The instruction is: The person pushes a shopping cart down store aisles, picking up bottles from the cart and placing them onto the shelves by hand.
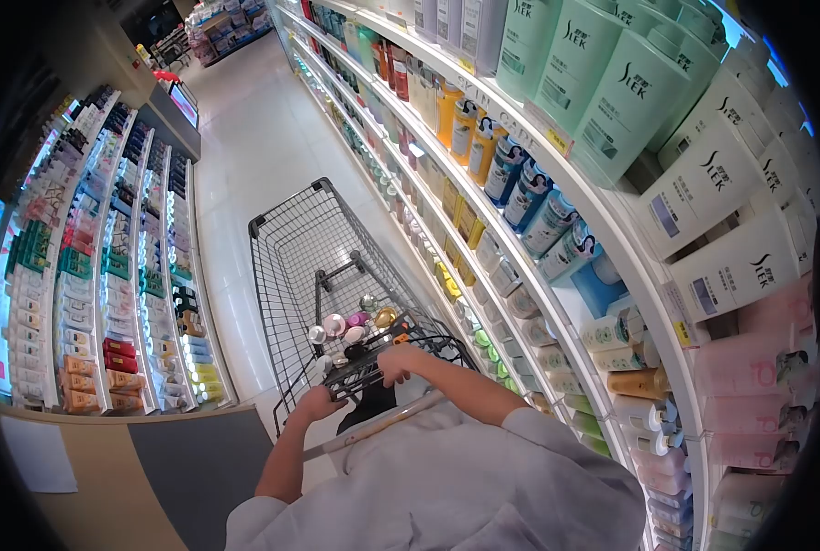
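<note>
A wire shopping cart stands in front of me in the aisle. My left hand is closed around the left part of its handle. Further right on the handle, my right hand is closed too, its fingers partly hidden. Several round-topped items lie together in the near end of the basket, among them a pink one, a gold one and a white one. Their exact kind is too small to tell. The far part of the basket shows bare wire mesh.
Close on my right runs a curved shelf with green SLEK pump bottles, white SLEK bottles and orange bottles. A lower shelf of packaged products lines the left. Pale tiled floor stretches ahead between them.
</note>
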{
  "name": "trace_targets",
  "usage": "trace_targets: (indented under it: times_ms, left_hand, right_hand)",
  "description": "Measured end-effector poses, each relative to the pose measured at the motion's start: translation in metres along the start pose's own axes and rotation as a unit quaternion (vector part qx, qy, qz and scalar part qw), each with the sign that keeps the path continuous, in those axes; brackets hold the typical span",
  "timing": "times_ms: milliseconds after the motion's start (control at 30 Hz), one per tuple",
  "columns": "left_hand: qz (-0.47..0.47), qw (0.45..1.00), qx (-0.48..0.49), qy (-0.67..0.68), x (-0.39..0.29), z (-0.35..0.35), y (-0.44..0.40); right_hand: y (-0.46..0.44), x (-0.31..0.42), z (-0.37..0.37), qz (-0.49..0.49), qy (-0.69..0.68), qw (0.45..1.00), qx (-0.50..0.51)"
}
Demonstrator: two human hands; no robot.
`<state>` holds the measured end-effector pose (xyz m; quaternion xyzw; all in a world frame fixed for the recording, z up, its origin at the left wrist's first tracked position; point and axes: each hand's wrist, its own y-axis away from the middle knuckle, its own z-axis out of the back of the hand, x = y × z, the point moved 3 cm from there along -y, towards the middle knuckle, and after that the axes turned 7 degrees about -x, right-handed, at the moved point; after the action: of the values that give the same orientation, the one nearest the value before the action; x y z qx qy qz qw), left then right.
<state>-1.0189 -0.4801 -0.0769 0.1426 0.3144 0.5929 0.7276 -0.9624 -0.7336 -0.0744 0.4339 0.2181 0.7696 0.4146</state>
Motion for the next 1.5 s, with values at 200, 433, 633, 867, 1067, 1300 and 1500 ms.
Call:
trace_targets:
  times_ms: [200,433,633,867,1067,1300,1500]
  left_hand:
    - [-0.033,0.999,0.026,0.032,0.02,0.041,-0.055]
    - [0.02,0.996,0.075,0.038,0.048,0.112,-0.124]
    - [0.003,1.0,0.026,-0.003,0.073,0.161,-0.178]
    - [-0.028,0.999,-0.03,0.009,0.097,0.206,-0.226]
    - [-0.044,0.998,-0.048,0.023,0.121,0.241,-0.271]
    - [-0.034,0.997,-0.065,0.018,0.123,0.316,-0.307]
    - [-0.025,0.996,-0.085,0.013,0.15,0.357,-0.366]
  right_hand:
    - [-0.041,-0.011,0.05,-0.003,0.029,1.0,-0.01]
    - [-0.095,-0.015,0.131,-0.04,0.118,0.99,-0.073]
    - [-0.127,-0.01,0.193,-0.088,0.121,0.98,-0.129]
    - [-0.157,-0.022,0.246,-0.046,0.127,0.97,-0.205]
    - [-0.189,-0.029,0.294,-0.013,0.127,0.96,-0.251]
    - [-0.215,-0.029,0.362,-0.018,0.136,0.941,-0.308]
    - [-0.259,-0.039,0.421,-0.006,0.126,0.935,-0.333]
